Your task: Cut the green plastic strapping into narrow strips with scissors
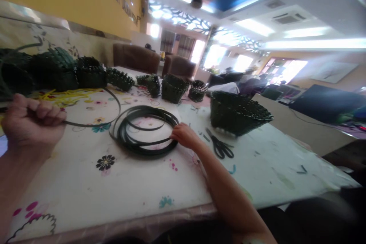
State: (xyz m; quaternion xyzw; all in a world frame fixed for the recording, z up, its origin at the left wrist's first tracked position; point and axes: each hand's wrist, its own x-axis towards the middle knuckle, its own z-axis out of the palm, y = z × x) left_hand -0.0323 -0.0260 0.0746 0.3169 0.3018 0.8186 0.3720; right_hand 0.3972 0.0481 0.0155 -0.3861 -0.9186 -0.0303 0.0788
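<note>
Left hand (36, 116) curled tight round one dark strip (81, 125); right hand (184, 136) pinches one coil (145, 153), at that strip's right, between both hands' fingers. Right of the pinching fingers: one scissors (216, 143), one large basket (237, 113); below them, tablecloth (128, 194) stretches to its near edge.

In front of you, the table (128, 194) (its pale cover (82, 190) is flower-printed) carries a coil of dark strip (148, 153), scissors (216, 143) near a large dark basket (237, 114), smaller baskets (173, 89) farther back, and yellow strips (68, 97).
</note>
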